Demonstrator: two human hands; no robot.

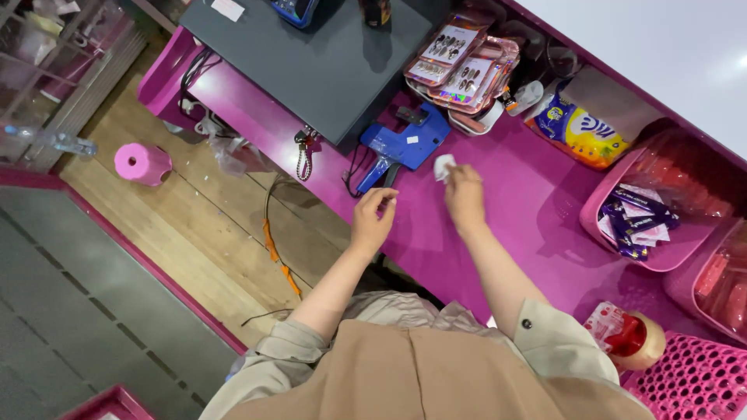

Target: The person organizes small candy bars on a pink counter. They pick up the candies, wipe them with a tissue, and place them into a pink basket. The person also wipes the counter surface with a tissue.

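My right hand (pixel 464 194) pinches a small white scrap of paper (pixel 443 166) just above the magenta counter (pixel 529 202). To its left, my left hand (pixel 373 214) hovers over the counter's front edge with thumb and fingers curled together. I cannot make out anything between them. A blue label gun (pixel 405 144) lies on the counter just beyond both hands, nearest the white scrap. Beige sleeves cover both my upper arms.
A dark grey box (pixel 311 62) sits behind the label gun. Packs of false nails (pixel 463 66), a yellow-and-blue bag (pixel 580 132) and pink baskets (pixel 661 260) line the right. A red tape dispenser (pixel 630 334) is near my right elbow. A pink roll (pixel 142 163) lies on the wooden floor.
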